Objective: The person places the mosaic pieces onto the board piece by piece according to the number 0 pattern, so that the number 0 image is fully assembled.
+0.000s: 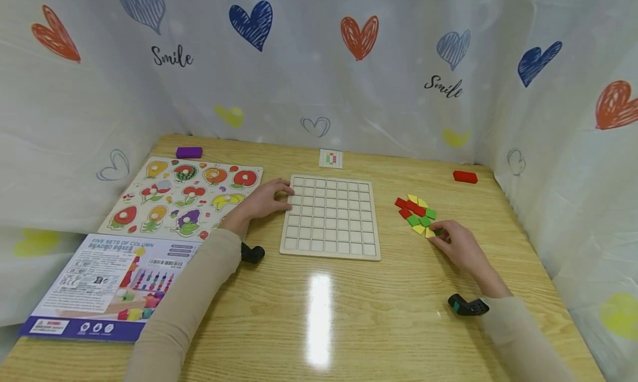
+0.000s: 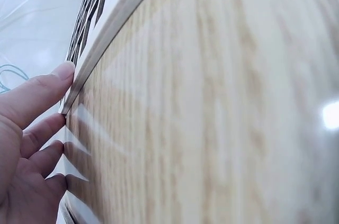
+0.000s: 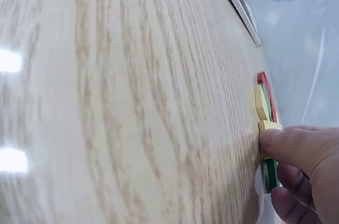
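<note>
Head view shows your left hand (image 1: 264, 201) resting with straight fingers (image 2: 39, 94) against the left edge of the wooden grid board (image 1: 330, 216), which lies flat at the middle of the table (image 1: 319, 310). Your right hand (image 1: 456, 243) sits at the near end of the heap of red, yellow and green tiles (image 1: 416, 213), well right of the board, its fingertips (image 3: 286, 144) pinching a yellow tile (image 3: 269, 126). A fruit puzzle (image 1: 184, 196) lies just left of your left hand.
</note>
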### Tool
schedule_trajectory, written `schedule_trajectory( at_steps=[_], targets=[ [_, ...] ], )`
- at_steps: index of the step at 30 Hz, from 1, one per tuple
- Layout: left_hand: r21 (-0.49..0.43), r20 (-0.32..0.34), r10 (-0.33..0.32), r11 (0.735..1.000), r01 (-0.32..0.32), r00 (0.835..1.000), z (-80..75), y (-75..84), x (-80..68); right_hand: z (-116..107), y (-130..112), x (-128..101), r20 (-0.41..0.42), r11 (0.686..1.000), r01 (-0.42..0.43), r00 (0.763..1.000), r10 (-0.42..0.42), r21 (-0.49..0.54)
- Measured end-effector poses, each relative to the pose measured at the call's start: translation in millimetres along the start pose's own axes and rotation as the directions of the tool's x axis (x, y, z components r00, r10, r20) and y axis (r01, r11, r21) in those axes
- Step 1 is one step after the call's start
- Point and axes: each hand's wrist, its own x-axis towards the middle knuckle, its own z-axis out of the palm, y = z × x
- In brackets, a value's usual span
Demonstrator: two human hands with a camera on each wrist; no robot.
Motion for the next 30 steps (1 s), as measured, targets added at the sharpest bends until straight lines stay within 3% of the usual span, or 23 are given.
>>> schedule_trajectory(
  at_steps=[18, 30],
  targets=[
    [0.013, 0.013, -0.003, 1.0, 0.002, 1.0, -1.1, 1.3, 0.0, 4, -1, -3, -0.057, 0.985, 0.146, 0.987, -0.151, -0.09],
    [0.021, 0.013, 0.0, 1.0, -0.001, 1.0, -1.9, 1.5, 0.4, 2, -25, 18, -0.119, 0.992, 0.104, 0.988, -0.096, 0.067]
  ],
)
